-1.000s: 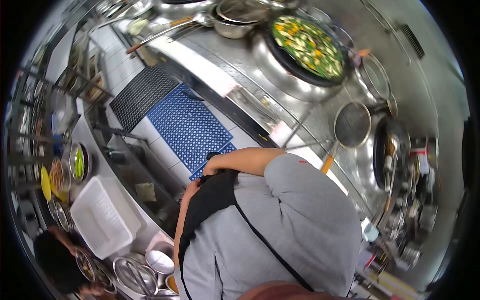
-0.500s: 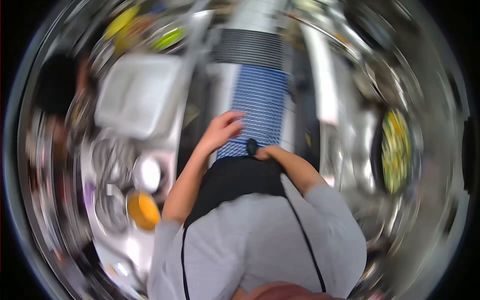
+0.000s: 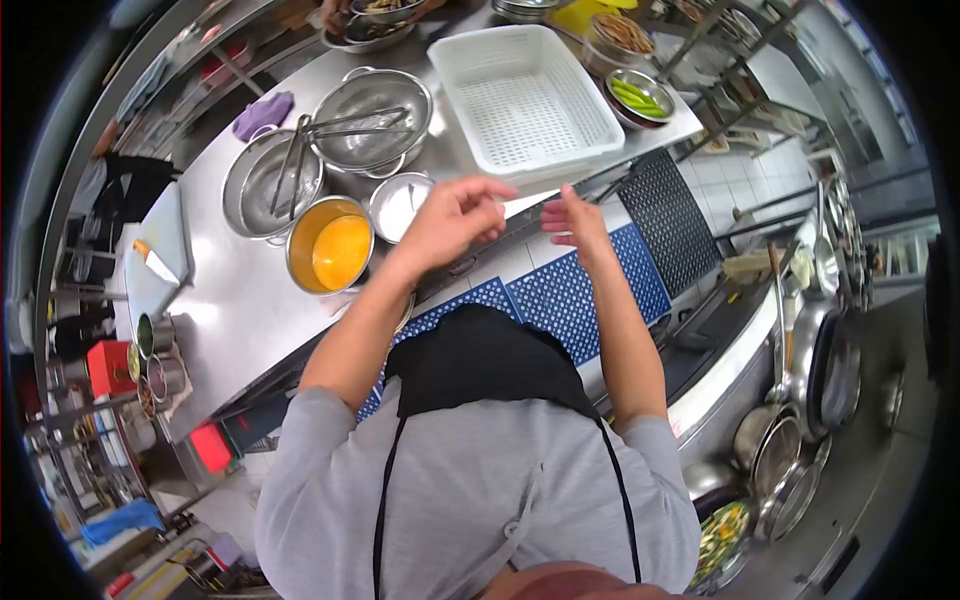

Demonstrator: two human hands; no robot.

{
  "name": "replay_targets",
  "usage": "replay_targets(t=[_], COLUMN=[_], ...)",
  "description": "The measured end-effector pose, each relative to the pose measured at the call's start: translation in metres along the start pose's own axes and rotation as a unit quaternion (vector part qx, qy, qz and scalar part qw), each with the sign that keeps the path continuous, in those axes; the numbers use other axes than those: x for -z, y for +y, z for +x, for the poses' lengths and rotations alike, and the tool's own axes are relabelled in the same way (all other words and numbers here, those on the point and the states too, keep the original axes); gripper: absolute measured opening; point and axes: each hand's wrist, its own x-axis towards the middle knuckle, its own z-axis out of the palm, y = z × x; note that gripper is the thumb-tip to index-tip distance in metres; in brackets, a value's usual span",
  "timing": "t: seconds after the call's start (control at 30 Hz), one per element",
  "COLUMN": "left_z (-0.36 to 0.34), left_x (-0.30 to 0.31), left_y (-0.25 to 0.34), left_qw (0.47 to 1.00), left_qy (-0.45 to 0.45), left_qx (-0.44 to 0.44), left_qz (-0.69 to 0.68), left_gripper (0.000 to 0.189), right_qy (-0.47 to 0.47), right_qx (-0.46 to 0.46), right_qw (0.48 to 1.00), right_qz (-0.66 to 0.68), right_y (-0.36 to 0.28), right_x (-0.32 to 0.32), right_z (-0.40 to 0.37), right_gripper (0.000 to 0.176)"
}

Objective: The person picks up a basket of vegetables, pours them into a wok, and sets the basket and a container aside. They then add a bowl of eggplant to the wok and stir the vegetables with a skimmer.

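Observation:
My left hand (image 3: 455, 222) is raised at the front edge of the steel counter (image 3: 215, 330), fingers loosely bent and apart, nothing in it. Just beyond it is a small metal bowl (image 3: 388, 214), pale inside, which the hand partly overlaps in view. A metal pot of orange liquid (image 3: 341, 252) stands to its left. My right hand (image 3: 578, 222) hovers past the counter edge, over the floor mats, empty with its fingers stretched out. The white perforated basket (image 3: 490, 160) sits on the counter beyond both hands.
Two metal colanders (image 3: 345, 95) with tongs (image 3: 292, 170) lie near a purple cloth (image 3: 263, 116). A bowl of green vegetables (image 3: 640, 95) stands at the counter's right end. Blue mats (image 3: 600, 300) cover the floor. Pans (image 3: 770, 450) line the right side. Another person's hands show at the top.
The view has swung from the aisle toward the left counter. My right hand has left the black thing at my waist and come up, fingers spread. My left hand is now nearer the counter.

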Motion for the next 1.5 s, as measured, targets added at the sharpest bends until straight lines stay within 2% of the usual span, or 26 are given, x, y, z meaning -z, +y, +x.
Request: replay_targets(t=[0.07, 0.2, 0.3, 0.37, 0.43, 0.57, 0.63, 0.7, 0.77, 0.83, 0.9, 1.0, 1.1, 1.2, 1.3, 1.37, 1.4, 1.43, 1.47, 1.5], left_z=[-0.001, -0.002, -0.003, 0.006, 0.02, 0.059, 0.076, 0.084, 0.093, 0.102, 0.108, 0.114, 0.12, 0.124, 0.131, 0.139, 0.145, 0.15, 0.154, 0.16], left_x=[0.024, 0.063, 0.088, 0.114, 0.141, 0.204, 0.224, 0.234, 0.242, 0.247, 0.25, 0.253, 0.258, 0.256, 0.253, 0.243, 0.239, 0.231, 0.219, 0.206], left_y=[0.018, 0.03, 0.029, 0.025, 0.022, 0.012, 0.01, 0.011, 0.008, 0.004, 0.002, -0.002, -0.008, -0.006, -0.003, 0.002, 0.0, 0.002, 0.005, 0.008], left_qw=[0.997, 0.989, 0.98, 0.968, 0.952, 0.934, 0.92, 0.922, 0.92, 0.919, 0.916, 0.911, 0.902, 0.881, 0.868, 0.87, 0.887, 0.896, 0.904, 0.913], left_qy=[0.06, 0.142, 0.191, 0.243, 0.303, 0.347, 0.373, 0.363, 0.354, 0.345, 0.343, 0.345, 0.35, 0.383, 0.404, 0.394, 0.365, 0.354, 0.343, 0.33], left_qx=[-0.031, -0.031, -0.053, -0.052, -0.05, -0.043, -0.031, -0.026, -0.033, -0.033, -0.031, -0.03, -0.041, -0.052, -0.057, -0.06, -0.067, -0.065, -0.06, -0.056], left_qz=[0.031, 0.037, 0.014, -0.005, -0.017, -0.075, -0.115, -0.128, -0.166, -0.189, -0.206, -0.224, -0.248, -0.273, -0.284, -0.29, -0.274, -0.261, -0.248, -0.234], left_gripper=[0.024, 0.025, 0.026, 0.027, 0.029, 0.027, 0.025, 0.026, 0.023, 0.021, 0.02, 0.02, 0.023, 0.031, 0.045, 0.054, 0.064, 0.065, 0.067, 0.068], right_qy=[0.034, 0.072, 0.032, 0.012, -0.002, -0.03, -0.046, 0.006, 0.015, -0.014, 0.001, 0.111, 0.141, 0.141, 0.162, 0.151, 0.2, 0.17, 0.216, 0.254], right_qx=[-0.012, -0.011, -0.015, -0.026, -0.047, -0.124, -0.196, -0.132, -0.106, -0.099, -0.11, -0.16, -0.251, -0.249, -0.27, -0.187, -0.134, -0.056, 0.046, 0.101], right_qw=[0.999, 0.997, 0.998, 0.998, 0.998, 0.988, 0.971, 0.949, 0.918, 0.914, 0.935, 0.898, 0.895, 0.894, 0.944, 0.97, 0.97, 0.974, 0.955, 0.951], right_qz=[-0.007, -0.028, 0.045, 0.056, 0.039, -0.081, -0.132, -0.287, -0.381, -0.393, -0.337, -0.396, -0.342, -0.346, -0.097, -0.018, -0.017, -0.137, -0.197, -0.148], right_y=[-0.028, -0.041, -0.027, -0.009, 0.033, 0.134, 0.199, 0.243, 0.318, 0.376, 0.375, 0.405, 0.358, 0.342, 0.336, 0.315, 0.279, 0.261, 0.232, 0.186], right_x=[-0.012, -0.02, -0.017, -0.016, -0.01, 0.011, 0.029, 0.03, 0.054, 0.08, 0.081, 0.083, 0.066, 0.06, 0.053, 0.054, 0.046, 0.057, 0.056, 0.05], right_z=[0.005, 0.027, 0.032, 0.019, 0.016, -0.011, -0.022, -0.05, -0.059, -0.069, -0.103, -0.128, -0.155, -0.152, -0.133, -0.108, -0.098, -0.077, -0.062, -0.053], right_gripper=[0.074, 0.067, 0.062, 0.052, 0.047, 0.034, 0.032, 0.034, 0.046, 0.049, 0.047, 0.044, 0.039, 0.03, 0.023, 0.017, 0.021, 0.026, 0.031, 0.029])
